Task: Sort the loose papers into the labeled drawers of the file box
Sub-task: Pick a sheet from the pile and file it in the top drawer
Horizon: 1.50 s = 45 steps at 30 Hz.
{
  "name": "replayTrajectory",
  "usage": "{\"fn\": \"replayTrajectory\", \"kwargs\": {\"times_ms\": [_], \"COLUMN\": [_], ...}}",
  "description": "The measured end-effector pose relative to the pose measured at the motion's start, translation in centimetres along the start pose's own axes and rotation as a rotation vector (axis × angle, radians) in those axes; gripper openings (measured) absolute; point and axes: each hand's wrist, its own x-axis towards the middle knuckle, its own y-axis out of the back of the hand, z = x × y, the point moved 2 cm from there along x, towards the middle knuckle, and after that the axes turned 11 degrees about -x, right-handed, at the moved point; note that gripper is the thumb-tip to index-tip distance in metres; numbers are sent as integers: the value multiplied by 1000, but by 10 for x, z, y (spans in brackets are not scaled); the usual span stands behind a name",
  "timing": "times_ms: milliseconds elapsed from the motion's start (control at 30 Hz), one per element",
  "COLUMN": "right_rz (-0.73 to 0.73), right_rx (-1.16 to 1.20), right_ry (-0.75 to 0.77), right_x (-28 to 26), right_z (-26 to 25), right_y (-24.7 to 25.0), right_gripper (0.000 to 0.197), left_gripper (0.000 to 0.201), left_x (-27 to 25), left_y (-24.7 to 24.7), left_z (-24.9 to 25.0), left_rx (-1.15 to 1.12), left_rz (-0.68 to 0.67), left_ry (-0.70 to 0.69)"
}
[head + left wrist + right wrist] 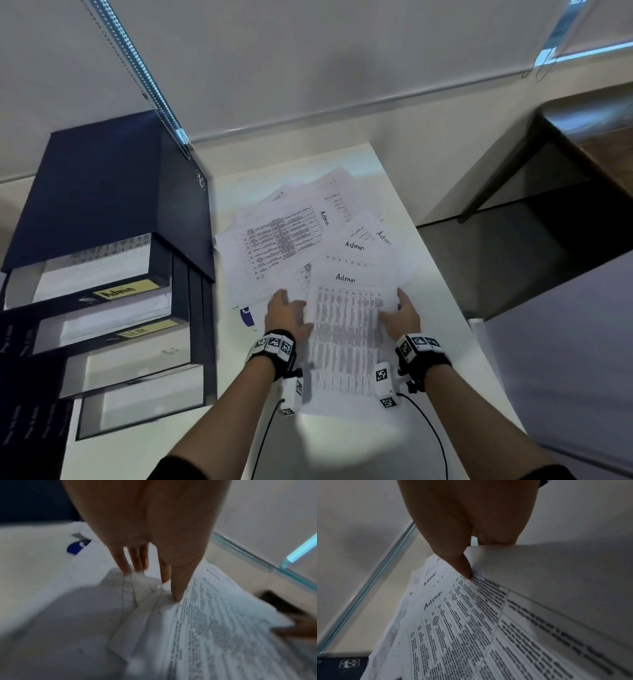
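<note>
Many papers strewn over white table; grey wall behind.

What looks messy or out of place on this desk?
The papers lie fanned at mixed angles, not squared. The drawers of the file box all stand pulled out. Both hands, left and right, flank the top sheet.

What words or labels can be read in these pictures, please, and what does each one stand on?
"Admin": yellow label on the top drawer of the file box.
"Admin": handwritten atop the front sheet and three other loose papers.
Second drawer's yellow label: too blurred.
White logo on the box side: unreadable.
Printed tables: too small.
</note>
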Motion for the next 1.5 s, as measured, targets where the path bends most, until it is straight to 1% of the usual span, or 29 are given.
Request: {"fn": "replayTrajectory", "kwargs": {"times_ms": [33, 67, 133, 233, 333, 367, 433, 467, 500, 567, 600, 633, 700, 767, 800, 867, 900, 967, 1000, 1033, 1067, 1100, 1133, 1233, 1267, 1300, 1367, 1433, 1500], "right_rz": [2, -4, -35, -50, 24, 44, 49, 38, 16, -31, -60, -99, -169, -187, -166, -99, -59, 4, 27, 48, 67, 88, 113, 172, 189, 196, 181, 110, 29], "right_rx": [-12, -22, -45, -43, -12, -6, -1, -26, -85, -248, -313, -367, -446, -464, -446, -393, -368, -280, -235, -200, -179, -163, -140, -10, 46, 109, 254, 362, 320], "right_ry": [23, 37, 34, -1, -59, -71, -82, -81, -70, -36, -20, -6, 31, 63, 80, 121, 146, 216, 265, 329, 407, 491, 566, 676, 687, 691, 674, 595, 440], "right_x": [-2, -2, 0, 4, 5, 4, 2, 2, 0, 0, 1, 2, 0, 1, 1, 2, 3, 5, 5, 4, 2, -2, -5, -16, -22, -29, -43, -44, -38], "right_z": [-4, -8, -9, -7, -4, -3, 0, 1, 1, 3, 4, 3, 2, 1, 0, -3, -5, -8, -12, -18, -25, -35, -44, -76, -87, -98, -112, -109, -91], "right_y": [-1, -2, -5, -5, 1, 3, 7, 8, 10, 12, 11, 10, 8, 7, 9, 15, 17, 19, 19, 20, 21, 23, 25, 36, 41, 45, 49, 41, 22], "right_gripper": [53, 51, 47, 47, 53, 57, 63, 60, 51, 25, 17, 12, 15, 13, 10, 14, 18, 24, 27, 27, 26, 23, 19, 11, 10, 10, 14, 24, 35], "left_gripper": [66, 71, 75, 56, 36, 36, 45, 49, 48, 32, 27, 28, 45, 43, 39, 30, 28, 17, 38, 69, 95, 109, 110, 71, 67, 68, 66, 64, 66], "left_x": [3, 7, 12, 10, 9, 11, 15, 16, 18, 16, 14, 13, 8, 5, 3, -1, -2, -5, -6, -6, -6, -6, -10, -18, -20, -23, -27, -30, -34], "left_y": [3, 5, 6, 10, 19, 24, 31, 32, 29, 22, 18, 14, 11, 9, 9, 14, 16, 23, 28, 32, 38, 46, 58, 94, 106, 116, 128, 131, 128], "left_z": [-1, -2, -3, 10, 22, 22, 17, 13, 7, 3, 1, 0, 1, 1, 1, -3, -5, -6, -5, -5, -3, -1, 7, 24, 29, 33, 37, 32, 23], "left_rx": [74, 110, 147, 229, 168, 131, 54, 22, -9, -49, -78, -124, -237, -311, -351, -419, -438, -486, -496, -494, -529, -592, -670, -806, -821, -857, -942, -907, -770], "left_rz": [35, 25, -44, -87, -78, -51, 7, 15, 8, -41, -55, -61, -46, -7, 1, 14, -19, -154, -207, -230, -205, -153, -75, 182, 242, 260, 228, 201, 184], "left_ry": [-63, -89, -80, -80, -94, -73, -17, 21, 44, 57, 62, 69, 131, 148, 151, 124, 102, 90, 79, 46, 24, 21, 8, -62, -93, -140, -213, -186, -135]}}
